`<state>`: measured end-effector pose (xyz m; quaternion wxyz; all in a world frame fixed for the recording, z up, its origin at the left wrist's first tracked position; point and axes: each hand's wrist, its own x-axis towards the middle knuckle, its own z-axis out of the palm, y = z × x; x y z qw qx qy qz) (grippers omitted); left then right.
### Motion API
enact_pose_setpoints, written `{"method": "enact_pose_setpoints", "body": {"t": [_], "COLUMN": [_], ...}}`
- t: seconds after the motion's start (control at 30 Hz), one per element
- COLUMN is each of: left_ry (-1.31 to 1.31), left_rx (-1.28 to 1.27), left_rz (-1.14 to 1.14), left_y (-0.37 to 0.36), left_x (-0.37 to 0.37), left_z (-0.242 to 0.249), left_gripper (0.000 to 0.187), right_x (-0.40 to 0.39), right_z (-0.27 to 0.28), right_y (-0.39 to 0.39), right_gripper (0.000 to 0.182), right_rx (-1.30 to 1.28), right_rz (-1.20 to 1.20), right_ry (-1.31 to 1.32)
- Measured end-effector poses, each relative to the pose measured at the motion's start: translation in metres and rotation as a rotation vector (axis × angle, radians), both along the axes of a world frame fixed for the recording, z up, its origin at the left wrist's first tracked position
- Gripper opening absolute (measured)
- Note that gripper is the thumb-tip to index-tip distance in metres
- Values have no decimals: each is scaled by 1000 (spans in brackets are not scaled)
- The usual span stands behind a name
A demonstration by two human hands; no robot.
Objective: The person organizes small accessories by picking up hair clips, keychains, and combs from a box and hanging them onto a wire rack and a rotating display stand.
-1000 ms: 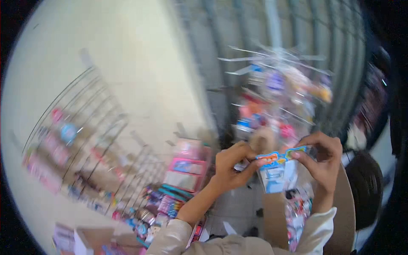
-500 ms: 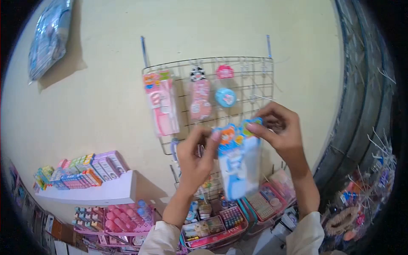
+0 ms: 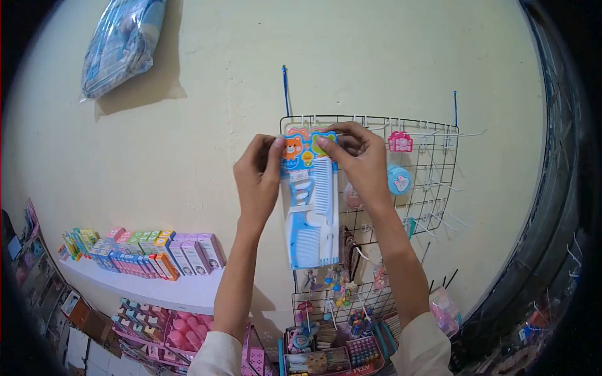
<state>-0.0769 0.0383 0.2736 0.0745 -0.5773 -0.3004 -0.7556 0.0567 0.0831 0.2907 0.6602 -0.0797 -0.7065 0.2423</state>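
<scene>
A blue and white comb pack (image 3: 308, 219) hangs upright between my hands, in front of the left part of a black wire grid (image 3: 370, 119) on the wall. My left hand (image 3: 258, 172) pinches the upper left corner of its bear-printed card. The upper right of the card is gripped by my right hand (image 3: 359, 153), thumb in front. The pack covers most of a pink pack on the grid behind it. Right of my right hand hang a pink card (image 3: 400, 141) and a round blue item (image 3: 399, 180).
A white shelf (image 3: 182, 299) with small boxes (image 3: 194, 254) is at the left. Pink bins (image 3: 188, 329) and a tray of small goods (image 3: 332, 360) stand below. Bare hooks (image 3: 448, 219) stick out at the grid's right. A plastic-wrapped bundle (image 3: 125, 47) hangs upper left.
Both hands have raised the blue comb pack up to the grid's left part, in front of the pink pack. The view has shifted, so the grid appears farther right.
</scene>
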Motion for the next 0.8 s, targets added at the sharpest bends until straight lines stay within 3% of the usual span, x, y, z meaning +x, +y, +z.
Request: {"method": "enact_pose_setpoints", "body": {"t": [0.4, 0.67, 0.8], "left_ry": [31, 0, -3], "left_rx": [13, -82, -111], "left_rz": [16, -84, -52], "left_y": [19, 16, 22], "left_x": [-8, -1, -5], "left_z": [12, 16, 13], "left_gripper": [20, 22, 22], "right_x": [-5, 0, -2], "right_z": [11, 9, 6], "right_y": [10, 8, 19], "right_gripper": [18, 19, 19], "right_rx": [-32, -151, -109], "right_rz": [-35, 127, 33], "right_ry": [-27, 71, 44]}}
